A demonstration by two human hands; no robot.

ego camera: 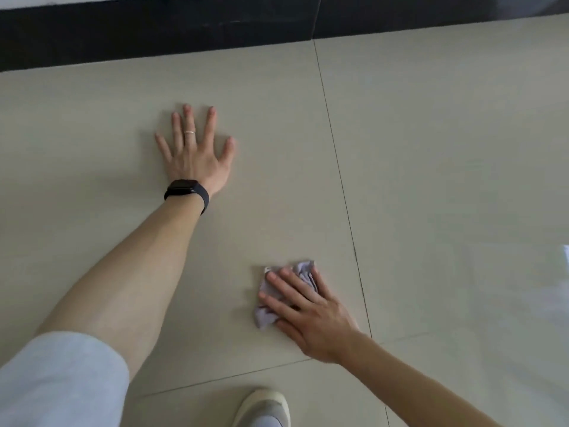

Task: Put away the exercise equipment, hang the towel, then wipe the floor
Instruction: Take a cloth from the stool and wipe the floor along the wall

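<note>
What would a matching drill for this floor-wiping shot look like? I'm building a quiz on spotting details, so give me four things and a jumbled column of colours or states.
Things:
1. left hand
2. cloth
3. watch
4. skirting strip

Colours or states:
A. pale lilac, crumpled under the right hand
B. black band along the wall's foot, at the top of the view
C. spread flat on the tile floor, fingers apart
D. black, strapped on the wrist

Pairs: 1-C, 2-A, 3-D, 4-B
</note>
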